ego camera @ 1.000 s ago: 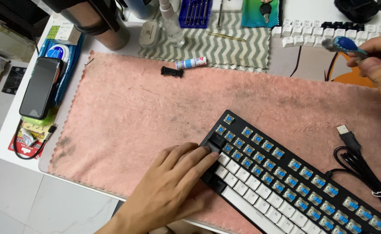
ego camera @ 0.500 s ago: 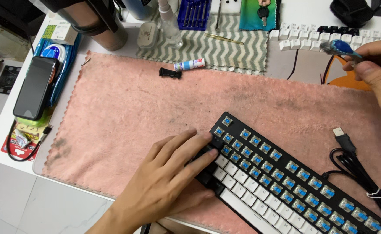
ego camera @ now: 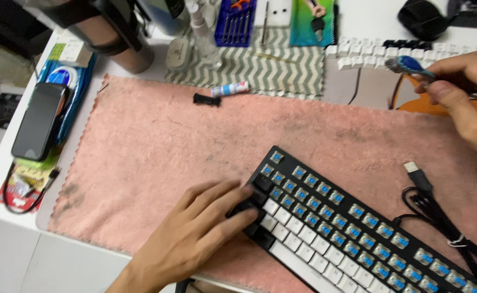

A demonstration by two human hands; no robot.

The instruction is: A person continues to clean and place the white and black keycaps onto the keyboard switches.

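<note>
A black mechanical keyboard lies at an angle on a pink towel; most of its keycaps are off, showing blue switches, with white and black caps left along the near rows. My left hand rests on the keyboard's left corner, fingers on the black keys there. My right hand is raised at the right edge and grips a blue-headed brush. The keyboard's black cable and plug lie on the towel to the right.
Loose white and black keycaps sit in rows at the back. A small tube and black clip lie near a striped mat. A phone, metal cup and blue screwdriver case stand left and behind.
My right hand has shifted slightly with the brush, staying at the right edge. My left hand stays on the keyboard's left corner. The view has drifted a little.
</note>
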